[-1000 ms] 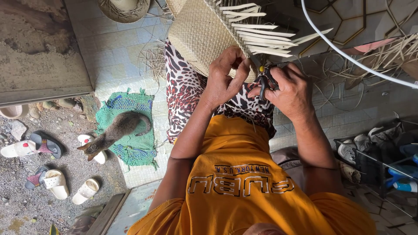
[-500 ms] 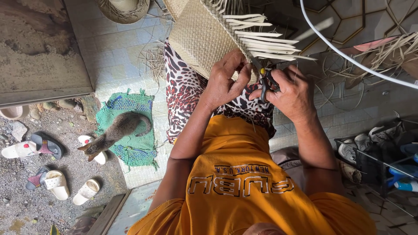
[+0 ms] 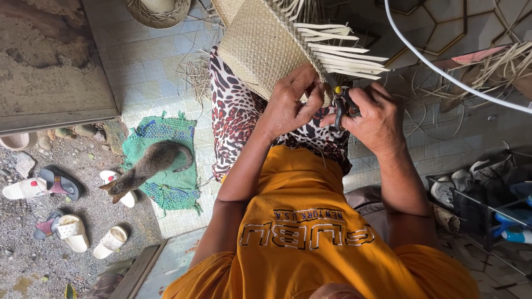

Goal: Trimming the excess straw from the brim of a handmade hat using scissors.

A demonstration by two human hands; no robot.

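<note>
A woven straw mat piece [image 3: 260, 47] rests on my lap, over a leopard-print cloth [image 3: 235, 116]. Loose pale strips [image 3: 346, 58] stick out from its right edge. My left hand [image 3: 291, 102] pinches the woven edge near its lower corner. My right hand [image 3: 374, 119] grips small black-handled scissors [image 3: 342, 102], their blades against the fringe beside my left fingers. I wear an orange shirt [image 3: 310, 238].
A grey cat [image 3: 147, 166] stands on a green mat [image 3: 163, 160] at the left. Several sandals [image 3: 61, 210] lie on gravel. A shoe rack [image 3: 482, 194] sits at the right. A white hose [image 3: 443, 72] and straw scraps [image 3: 487, 66] cross the tiled floor.
The woven piece has shifted slightly and the scissors have moved along the fringe. My left fingers regripped the edge. The cat has barely moved.
</note>
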